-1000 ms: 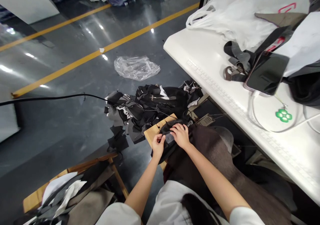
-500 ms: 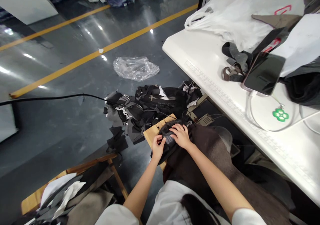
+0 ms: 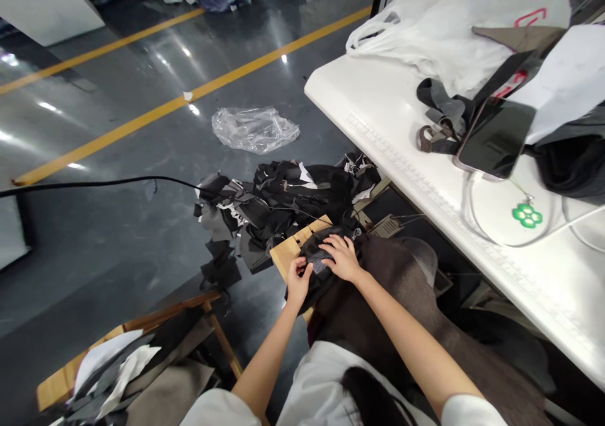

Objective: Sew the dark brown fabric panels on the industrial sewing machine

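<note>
A black cloth piece with a small grey-dotted patch lies over a wooden board by my lap. At the patch's left end, my left hand pinches the cloth between thumb and curled fingers. My right hand rests on the patch's right side, fingers stretched out and lying flat on the cloth. The palms cover part of the fabric, and its full shape is hidden. Dark brown cloth drapes across my lap beside it.
Black and grey fabric scraps are heaped on the floor beyond the board. A clear plastic bag lies further off. On the white table at right are a phone, straps and a white bag. A wooden stool holding fabric stands lower left.
The whole view has shifted very slightly to the left. Both hands keep nearly the same place on the black cloth.
</note>
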A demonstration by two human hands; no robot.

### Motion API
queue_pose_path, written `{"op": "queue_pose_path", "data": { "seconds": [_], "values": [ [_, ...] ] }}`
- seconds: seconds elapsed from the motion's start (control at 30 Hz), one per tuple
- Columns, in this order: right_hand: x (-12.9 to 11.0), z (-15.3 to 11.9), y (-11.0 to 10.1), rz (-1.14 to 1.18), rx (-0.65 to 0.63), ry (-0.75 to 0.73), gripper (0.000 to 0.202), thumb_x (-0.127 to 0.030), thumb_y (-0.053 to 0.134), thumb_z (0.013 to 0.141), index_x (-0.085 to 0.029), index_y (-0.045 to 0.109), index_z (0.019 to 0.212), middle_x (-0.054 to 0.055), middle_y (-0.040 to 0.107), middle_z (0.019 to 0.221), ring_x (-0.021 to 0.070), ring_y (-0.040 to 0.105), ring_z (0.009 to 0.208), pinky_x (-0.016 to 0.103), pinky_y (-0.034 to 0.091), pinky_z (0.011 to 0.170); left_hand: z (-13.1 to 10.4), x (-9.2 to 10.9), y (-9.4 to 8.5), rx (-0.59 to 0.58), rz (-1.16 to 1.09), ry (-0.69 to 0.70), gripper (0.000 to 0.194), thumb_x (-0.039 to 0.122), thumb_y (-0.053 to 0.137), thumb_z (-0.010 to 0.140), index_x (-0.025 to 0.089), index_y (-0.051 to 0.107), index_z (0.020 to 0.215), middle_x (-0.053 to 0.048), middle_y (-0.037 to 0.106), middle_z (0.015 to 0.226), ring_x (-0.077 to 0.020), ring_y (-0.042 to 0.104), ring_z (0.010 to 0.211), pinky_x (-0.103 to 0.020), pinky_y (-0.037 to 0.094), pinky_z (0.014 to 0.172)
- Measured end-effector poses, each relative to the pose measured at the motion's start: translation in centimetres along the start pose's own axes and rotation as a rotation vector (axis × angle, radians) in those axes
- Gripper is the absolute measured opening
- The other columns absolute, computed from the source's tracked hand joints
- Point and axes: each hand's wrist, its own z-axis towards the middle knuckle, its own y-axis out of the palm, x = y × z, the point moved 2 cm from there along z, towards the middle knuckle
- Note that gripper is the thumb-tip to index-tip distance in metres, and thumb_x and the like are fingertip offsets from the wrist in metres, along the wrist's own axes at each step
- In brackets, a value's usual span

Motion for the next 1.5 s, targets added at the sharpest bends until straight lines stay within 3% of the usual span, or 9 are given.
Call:
{"op": "queue_pose_path", "data": {
  "seconds": [0.13,0.27,0.37,0.47,0.63,1.03,1.2,1.37,1.5],
  "values": [
    [-0.4,-0.1,0.1,0.012,0.033,0.02,0.029,-0.023,0.058,0.08,-0.028,0.059,0.109,0.003,0.057,0.118,0.0213,0.038,0.123,0.047,0.016,0.104,-0.2,0.7,0.1,0.013,0.095,0.029,0.033,0.041,0.053,0.08,0.015,0.051,0.1,-0.008,0.058,0.095,-0.0189,0.058,0.087,-0.036,0.048,0.075],
    [-0.7,0.0,-0.3,0.016,0.092,0.053,0.031,-0.026,0.06,0.078,-0.028,0.059,0.109,0.003,0.058,0.116,0.0214,0.042,0.119,0.044,0.022,0.104,-0.7,3.1,0.8,-0.031,0.252,0.138,0.062,0.044,0.063,0.068,0.018,0.041,0.12,-0.015,0.043,0.125,-0.0295,0.041,0.119,-0.046,0.034,0.096],
    [0.5,1.2,-1.2,-0.005,0.18,0.178,0.034,-0.025,0.047,0.085,-0.022,0.054,0.119,0.008,0.054,0.122,0.0222,0.045,0.116,0.04,0.032,0.099,-0.7,4.6,1.8,-0.121,0.39,0.182,0.086,0.041,0.075,0.051,0.021,0.039,0.126,-0.014,0.033,0.135,-0.0364,0.03,0.126,-0.051,0.024,0.102],
    [3.0,3.2,-2.3,-0.028,0.214,0.331,0.036,-0.019,0.035,0.09,-0.016,0.052,0.122,0.012,0.052,0.124,0.0228,0.046,0.115,0.04,0.037,0.096,-0.2,5.3,2.6,-0.16,0.536,0.152,0.082,0.035,0.074,0.053,0.021,0.04,0.126,-0.015,0.039,0.126,-0.0386,0.036,0.119,-0.052,0.028,0.097],
    [5.3,5.8,-2.7,-0.004,0.005,0.416,0.025,-0.031,0.05,0.088,-0.015,0.057,0.107,0.007,0.059,0.109,0.0196,0.056,0.1,0.041,0.045,0.087,0.9,5.6,3.0,-0.225,0.713,0.155,0.063,0.02,0.066,0.057,0.017,0.049,0.117,-0.012,0.045,0.108,-0.0315,0.045,0.104,-0.043,0.037,0.088],
    [4.1,8.3,-2.9,0.012,-0.352,0.48,0.026,-0.034,0.053,0.087,-0.013,0.056,0.103,0.005,0.06,0.098,0.0153,0.06,0.082,0.034,0.052,0.072,0.1,4.9,2.4,-0.302,0.84,0.197,0.063,0.016,0.06,0.06,0.018,0.045,0.121,-0.009,0.045,0.111,-0.0278,0.044,0.108,-0.037,0.036,0.09],
    [1.7,9.1,-4.3,-0.088,-0.19,0.52,0.022,-0.031,0.053,0.087,-0.015,0.057,0.102,0.006,0.059,0.103,0.0167,0.059,0.089,0.037,0.05,0.078,-0.4,4.5,2.5,-0.302,0.871,0.172,0.066,0.014,0.059,0.059,0.017,0.044,0.124,-0.01,0.046,0.114,-0.0278,0.044,0.112,-0.036,0.035,0.093],
    [0.7,12.0,-9.7,-0.096,0.139,0.546,0.026,-0.032,0.048,0.09,-0.016,0.053,0.11,0.008,0.054,0.114,0.0183,0.056,0.096,0.039,0.049,0.082,-0.3,4.2,2.6,-0.296,0.902,0.15,0.069,0.015,0.06,0.06,0.017,0.042,0.126,-0.011,0.046,0.117,-0.0268,0.047,0.11,-0.034,0.037,0.092],
    [0.9,11.7,-13.0,-0.021,0.234,0.543,0.024,-0.031,0.048,0.09,-0.016,0.054,0.108,0.008,0.055,0.112,0.0178,0.056,0.095,0.037,0.049,0.08,-0.4,4.6,2.5,-0.298,0.92,0.153,0.069,0.014,0.058,0.061,0.014,0.04,0.128,-0.013,0.045,0.122,-0.0268,0.045,0.114,-0.034,0.035,0.095]
  ]
}}
